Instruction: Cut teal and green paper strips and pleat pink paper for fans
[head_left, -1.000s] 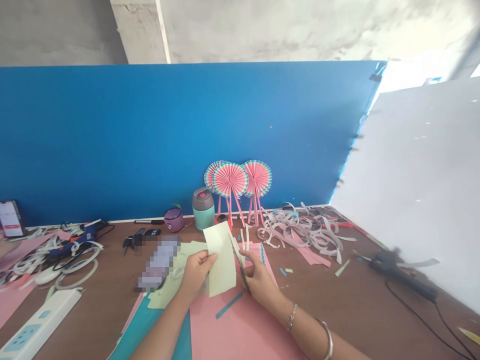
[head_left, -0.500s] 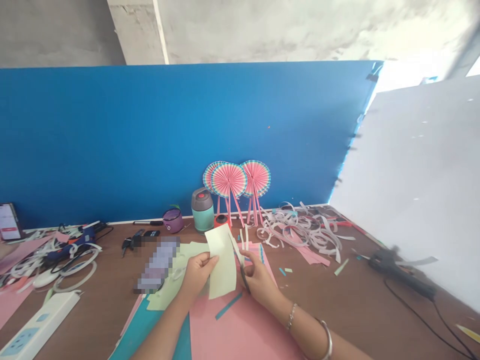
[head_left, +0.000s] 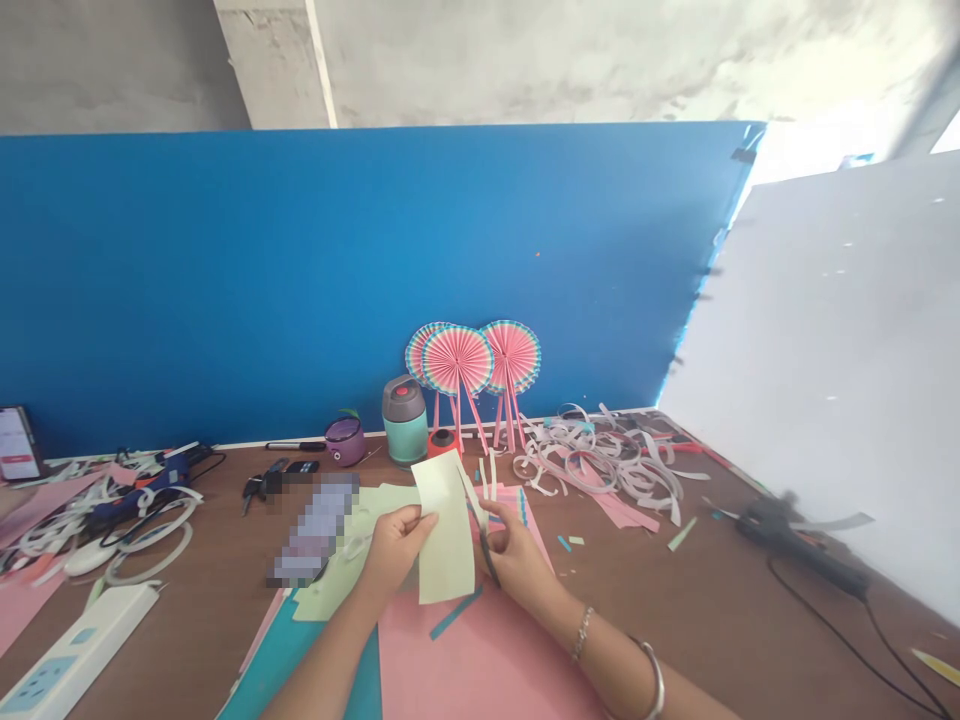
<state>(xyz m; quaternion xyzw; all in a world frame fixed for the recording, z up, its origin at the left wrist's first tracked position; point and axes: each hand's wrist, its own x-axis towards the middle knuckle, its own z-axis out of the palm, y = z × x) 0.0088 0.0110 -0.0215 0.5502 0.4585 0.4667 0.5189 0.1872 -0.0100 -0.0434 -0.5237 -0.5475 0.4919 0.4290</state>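
Note:
My left hand (head_left: 401, 545) pinches the left edge of a pale yellow-green sheet of paper (head_left: 445, 530), held upright above the table. Scissors (head_left: 489, 560) are in my right hand (head_left: 517, 560), its fingers around the dark handles. Their blades point up along the sheet's right edge, and a narrow strip (head_left: 484, 478) stands beside them. Whether the blades touch the paper is hard to tell. Below both hands lies a pink sheet (head_left: 480, 660) with a thin blue strip (head_left: 456, 614) on it.
Finished pink paper fans (head_left: 458, 360) stand against the blue partition (head_left: 300, 280), near a teal flask (head_left: 406, 430) and purple cup (head_left: 345, 440). Curled paper strips (head_left: 600, 460) lie at the back right, a glue gun (head_left: 802, 548) at right, and a power strip (head_left: 75, 650) at left.
The pale sheet has shifted very slightly down and to the right. Both hands keep nearly the same place and grip.

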